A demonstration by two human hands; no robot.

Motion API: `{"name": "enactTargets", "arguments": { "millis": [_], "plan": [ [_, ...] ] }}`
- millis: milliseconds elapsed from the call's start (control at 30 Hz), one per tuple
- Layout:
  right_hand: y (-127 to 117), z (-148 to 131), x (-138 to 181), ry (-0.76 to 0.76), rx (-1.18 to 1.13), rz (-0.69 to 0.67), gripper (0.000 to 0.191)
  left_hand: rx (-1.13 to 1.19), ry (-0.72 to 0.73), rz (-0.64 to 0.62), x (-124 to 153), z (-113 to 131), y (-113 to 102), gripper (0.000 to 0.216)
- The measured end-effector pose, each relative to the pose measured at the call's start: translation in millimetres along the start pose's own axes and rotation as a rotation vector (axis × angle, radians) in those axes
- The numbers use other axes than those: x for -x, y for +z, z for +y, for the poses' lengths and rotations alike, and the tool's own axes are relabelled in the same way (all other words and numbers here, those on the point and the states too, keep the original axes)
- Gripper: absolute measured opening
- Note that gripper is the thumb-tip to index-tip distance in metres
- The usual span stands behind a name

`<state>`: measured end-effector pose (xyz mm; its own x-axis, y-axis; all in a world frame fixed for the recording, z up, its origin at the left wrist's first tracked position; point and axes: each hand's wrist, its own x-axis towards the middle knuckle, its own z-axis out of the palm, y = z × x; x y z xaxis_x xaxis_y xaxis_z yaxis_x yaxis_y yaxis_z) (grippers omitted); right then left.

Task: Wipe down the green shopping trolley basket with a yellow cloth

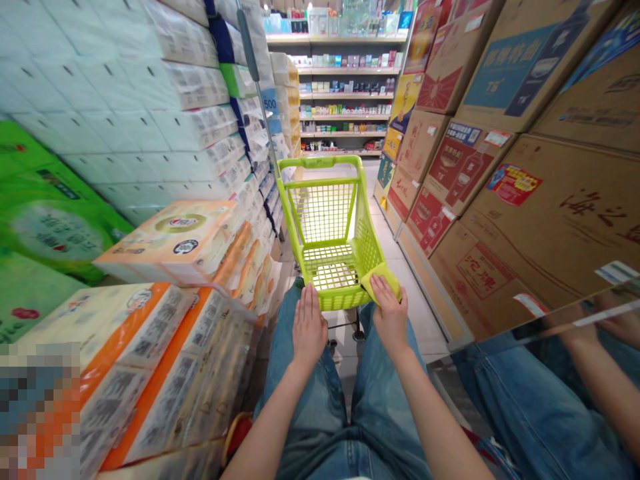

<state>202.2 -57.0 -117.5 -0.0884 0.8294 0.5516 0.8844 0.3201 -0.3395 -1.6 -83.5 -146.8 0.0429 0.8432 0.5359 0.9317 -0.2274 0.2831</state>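
Note:
A lime-green plastic shopping basket cart (325,213) stands in front of my knees, with its grid-sided basket bare inside. My right hand (390,310) presses a folded yellow cloth (380,277) against the basket's near right corner, fingers laid over the cloth. At the near left corner, my left hand (309,323) rests with its fingers stretched out flat along the rim, holding nothing. The cart's handle (320,162) is at the far side. Dark wheels show below, partly hidden by my legs.
Packs of tissue (170,233) are stacked on the left beside a thin upright pole (260,93). Cardboard cartons (500,207) line the right, above a reflective panel (565,373). Shelves of small goods (345,97) stand at the aisle's far end.

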Motion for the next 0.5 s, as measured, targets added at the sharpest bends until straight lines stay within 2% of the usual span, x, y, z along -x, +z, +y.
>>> {"name": "enactTargets", "arguments": {
  "millis": [67, 133, 333, 400, 500],
  "plan": [
    [2, -3, -2, 0.058, 0.03, 0.023, 0.069, 0.004, 0.002, 0.007, 0, 0, 0, 0.088],
    [8, -19, -2, 0.062, 0.039, 0.006, 0.068, 0.008, 0.002, 0.009, 0, 0, 0, 0.088],
    [32, -91, 5, -0.129, -0.074, -0.095, 0.063, -0.015, 0.021, 0.002, 1, -5, 0, 0.081],
    [35, -99, 6, -0.161, -0.107, -0.099, 0.061, -0.018, 0.027, 0.0, 2, -6, -1, 0.078],
    [29, -88, 6, -0.211, -0.125, -0.11, 0.061, -0.012, 0.033, -0.02, 2, -6, -2, 0.08]
  ]
}}
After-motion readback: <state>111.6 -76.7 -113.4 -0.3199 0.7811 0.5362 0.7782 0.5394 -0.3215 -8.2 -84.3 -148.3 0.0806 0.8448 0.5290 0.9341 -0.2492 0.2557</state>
